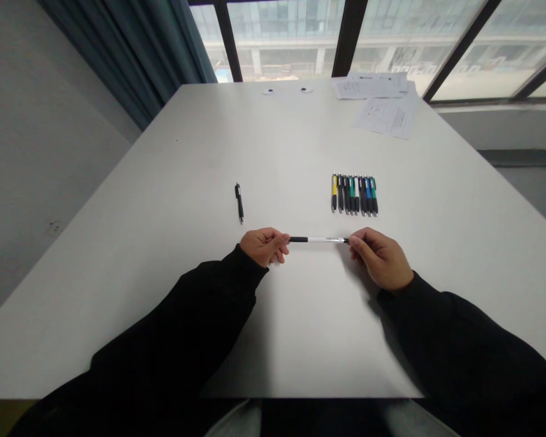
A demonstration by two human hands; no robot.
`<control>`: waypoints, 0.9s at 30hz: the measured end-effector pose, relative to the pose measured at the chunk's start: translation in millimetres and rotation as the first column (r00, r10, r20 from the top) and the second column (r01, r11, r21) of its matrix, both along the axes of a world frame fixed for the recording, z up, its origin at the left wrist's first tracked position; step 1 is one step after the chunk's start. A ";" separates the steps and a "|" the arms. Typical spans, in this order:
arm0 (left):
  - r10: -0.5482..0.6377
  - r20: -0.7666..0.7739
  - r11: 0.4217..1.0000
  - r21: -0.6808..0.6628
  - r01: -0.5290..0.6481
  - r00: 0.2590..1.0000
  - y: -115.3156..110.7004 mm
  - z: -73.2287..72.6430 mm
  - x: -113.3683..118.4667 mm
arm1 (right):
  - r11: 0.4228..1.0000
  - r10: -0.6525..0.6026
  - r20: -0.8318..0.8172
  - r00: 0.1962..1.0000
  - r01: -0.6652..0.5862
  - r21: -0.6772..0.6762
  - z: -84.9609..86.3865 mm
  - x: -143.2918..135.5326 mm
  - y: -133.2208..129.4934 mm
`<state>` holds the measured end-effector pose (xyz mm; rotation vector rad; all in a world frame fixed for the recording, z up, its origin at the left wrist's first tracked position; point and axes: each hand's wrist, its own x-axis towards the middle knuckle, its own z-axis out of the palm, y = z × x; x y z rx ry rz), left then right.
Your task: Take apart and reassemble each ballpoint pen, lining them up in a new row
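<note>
A slim pen [317, 240] lies level between my two hands, just above or on the table; which of these I cannot tell. It shows a black section on the left, white in the middle, and a clear, silvery part with a dark end on the right. My left hand [266, 244] pinches the black end between thumb and fingers. The dark right end is gripped by my right hand [382, 256]. My fingers hide both tips. A single black pen [239, 203] lies beyond my left hand, apart from the others.
Several pens in yellow, black, green, white and blue form a side-by-side row [355, 195] beyond my right hand. Printed papers [384, 115] lie at the far right of the white table [209, 145]. Two small white pieces with dark spots [268, 91] sit near the far edge.
</note>
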<state>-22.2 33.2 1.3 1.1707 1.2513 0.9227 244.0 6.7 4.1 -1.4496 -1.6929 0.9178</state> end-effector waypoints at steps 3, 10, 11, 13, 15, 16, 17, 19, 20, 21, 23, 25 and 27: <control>0.002 -0.020 1.000 -0.002 -0.002 1.000 -0.8 0.8 -0.1 | 1.000 0.009 0.030 0.999 -0.009 0.010 1.8 -0.7 0.6; -0.009 -0.043 1.000 0.000 0.009 0.999 -2.9 2.5 -0.6 | 1.000 0.026 0.072 0.997 -0.026 0.001 4.3 -1.2 0.8; -0.009 -0.044 1.000 -0.003 0.009 0.999 -3.0 2.7 -0.7 | 1.000 0.027 0.076 0.997 -0.027 -0.001 4.7 -1.3 0.7; -0.008 -0.051 1.000 -0.009 0.008 0.999 -3.1 3.5 -0.7 | 0.999 0.033 0.085 0.996 -0.033 0.000 5.7 -1.6 0.8; -0.005 -0.065 1.000 -0.013 0.004 0.998 -3.6 5.0 -0.4 | 0.999 0.037 0.090 0.995 -0.038 0.004 6.6 -2.0 0.9; -0.004 -0.073 1.000 -0.012 0.003 0.997 -4.0 5.8 -0.2 | 0.999 0.039 0.092 0.995 -0.040 0.006 6.9 -2.1 1.0; -0.004 -0.080 1.000 -0.010 0.003 0.997 -4.4 6.7 0.1 | 0.999 0.042 0.095 0.995 -0.043 0.007 7.1 -2.3 1.0; -0.009 -0.089 1.000 -0.012 0.008 0.996 -5.1 7.9 0.5 | 0.999 0.045 0.105 0.993 -0.046 0.008 7.1 -2.4 1.0; -0.012 -0.092 1.000 -0.015 0.011 0.996 -5.2 8.2 0.4 | 0.999 0.046 0.113 0.993 -0.048 0.011 7.0 -2.4 1.0; -0.017 -0.096 1.000 -0.020 0.015 0.995 -5.0 8.2 0.0 | 0.999 0.049 0.121 0.991 -0.051 0.015 7.1 -2.4 0.9; -0.031 -0.097 0.999 -0.035 0.028 0.995 -3.8 7.8 -1.8 | 0.998 0.055 0.138 0.989 -0.058 0.021 7.3 -2.5 0.8; -0.080 -0.057 0.996 -0.053 0.077 0.995 -2.2 6.8 -4.3 | 0.998 0.055 0.152 0.987 -0.060 0.028 7.7 -2.6 0.6; -0.225 0.063 0.967 -0.104 0.231 0.972 -2.3 5.3 -6.3 | 0.999 0.037 0.141 0.989 -0.042 0.032 7.8 -2.5 0.6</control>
